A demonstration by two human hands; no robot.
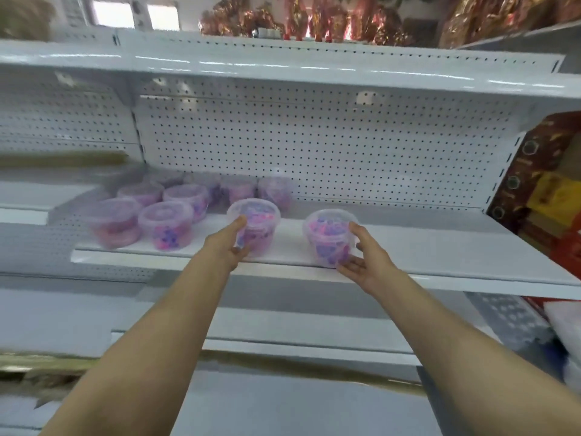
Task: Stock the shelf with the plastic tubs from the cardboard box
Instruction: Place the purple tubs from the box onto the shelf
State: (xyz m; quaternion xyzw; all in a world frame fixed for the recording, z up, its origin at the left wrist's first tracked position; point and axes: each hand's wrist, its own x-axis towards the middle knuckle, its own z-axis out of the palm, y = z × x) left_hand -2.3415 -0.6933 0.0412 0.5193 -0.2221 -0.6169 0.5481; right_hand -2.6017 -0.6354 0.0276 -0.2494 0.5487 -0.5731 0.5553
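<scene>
**Inspector:** Along the shelf's [440, 247] front edge, two plastic tubs are in hand. Left tub [256, 226] sits mid-shelf; right tub [330, 237] stands apart to its right, base almost at the lip.

**Clerk:** And the hands?

**Inspector:** Left hand [231, 245] is wrapped on the left tub's near side, thumb up its wall. Right hand [364, 256] cups the right tub, thumb on its right wall near the lid, fingers spread under its base. Neither looks released, in my judgement.

**Clerk:** Why that spacing?

**Inspector:** Probably to extend the front row. Stocked tubs [166, 225] crowd the shelf's left end, ranked back to the pegboard panel [314, 136], leaving the right end bare. Both held tubs appear upright, lids on, pink and purple contents visible.

**Clerk:** The cardboard box?

**Inspector:** Not identified in view. Foil-wrapped goods [314, 20] occupy the top shelf; red and yellow cartons [547, 190] stand past the right end.
</scene>
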